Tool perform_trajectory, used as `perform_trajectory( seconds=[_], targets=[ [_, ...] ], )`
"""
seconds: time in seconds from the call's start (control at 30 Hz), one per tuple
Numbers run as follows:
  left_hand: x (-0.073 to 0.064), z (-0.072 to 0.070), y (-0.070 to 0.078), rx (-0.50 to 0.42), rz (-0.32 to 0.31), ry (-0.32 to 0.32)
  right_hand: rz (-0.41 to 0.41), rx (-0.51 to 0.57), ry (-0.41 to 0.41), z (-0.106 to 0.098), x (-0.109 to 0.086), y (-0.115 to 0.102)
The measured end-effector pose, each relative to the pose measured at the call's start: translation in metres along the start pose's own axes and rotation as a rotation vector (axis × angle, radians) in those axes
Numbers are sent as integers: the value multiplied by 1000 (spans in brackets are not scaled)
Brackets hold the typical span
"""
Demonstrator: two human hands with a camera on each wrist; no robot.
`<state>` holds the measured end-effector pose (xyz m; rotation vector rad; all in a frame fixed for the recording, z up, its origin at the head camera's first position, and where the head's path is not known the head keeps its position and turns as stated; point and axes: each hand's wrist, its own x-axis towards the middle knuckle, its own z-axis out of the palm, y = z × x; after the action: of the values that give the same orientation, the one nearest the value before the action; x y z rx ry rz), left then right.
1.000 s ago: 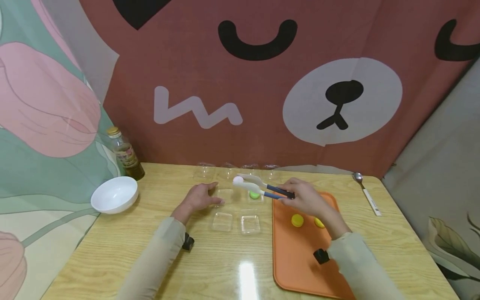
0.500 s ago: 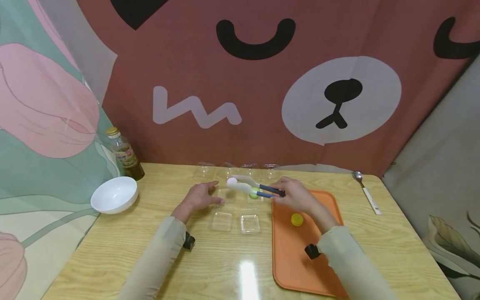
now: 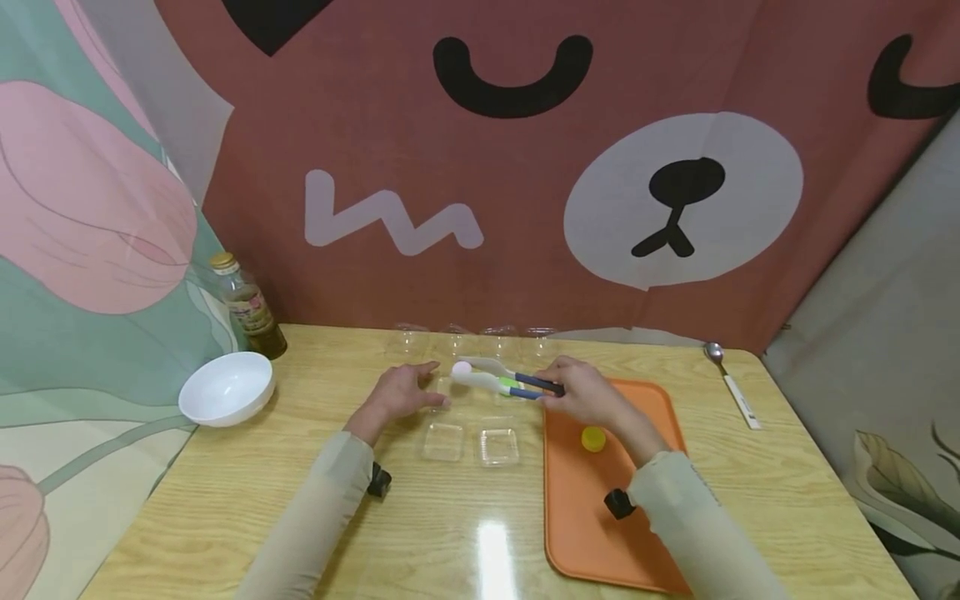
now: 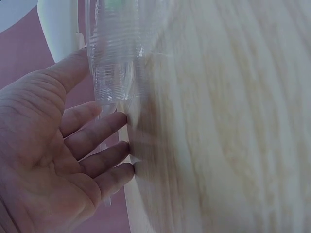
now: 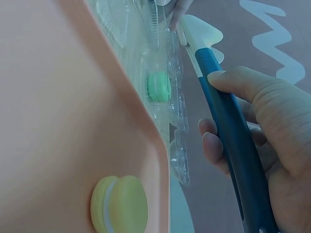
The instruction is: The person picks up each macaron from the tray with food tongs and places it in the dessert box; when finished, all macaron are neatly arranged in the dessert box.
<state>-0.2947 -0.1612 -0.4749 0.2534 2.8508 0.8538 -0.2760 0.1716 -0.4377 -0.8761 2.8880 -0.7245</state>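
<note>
My right hand [image 3: 581, 392] grips blue-handled tongs [image 5: 228, 131] with white tips. Between those tips, above the clear plastic boxes, is a small pale-pink round piece [image 3: 461, 372], probably a macaron like the others. My left hand [image 3: 397, 392] is at the left side of a clear box [image 4: 114, 63], its thumb against the box wall and its other fingers loosely bent near the tabletop. A green macaron [image 5: 159, 87] sits in the box to the right, partly behind the tongs in the head view. A yellow macaron [image 5: 129, 204] lies on the orange tray [image 3: 600, 525].
Two more clear boxes, one at front left [image 3: 443, 442] and one at front right [image 3: 498, 447], stand nearer me. Clear lids [image 3: 457, 342] line the back. A white bowl [image 3: 227, 390] and a bottle [image 3: 253, 312] are left; a spoon [image 3: 731, 383] lies right.
My right hand has moved left with the tongs and pink piece, then slightly lower, over the box by my left hand. A second yellow macaron is now hidden by my right arm. My left hand stays.
</note>
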Motion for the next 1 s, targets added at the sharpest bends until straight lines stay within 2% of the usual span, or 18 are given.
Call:
perform_trajectory(
  seconds=[0.57, 1.0],
  targets=[
    [0, 0, -1, -11, -1, -8, -18, -32, -24, 6, 4, -4],
    [0, 0, 1, 24, -1, -15, -38, -52, -17, 11, 4, -2]
  ],
)
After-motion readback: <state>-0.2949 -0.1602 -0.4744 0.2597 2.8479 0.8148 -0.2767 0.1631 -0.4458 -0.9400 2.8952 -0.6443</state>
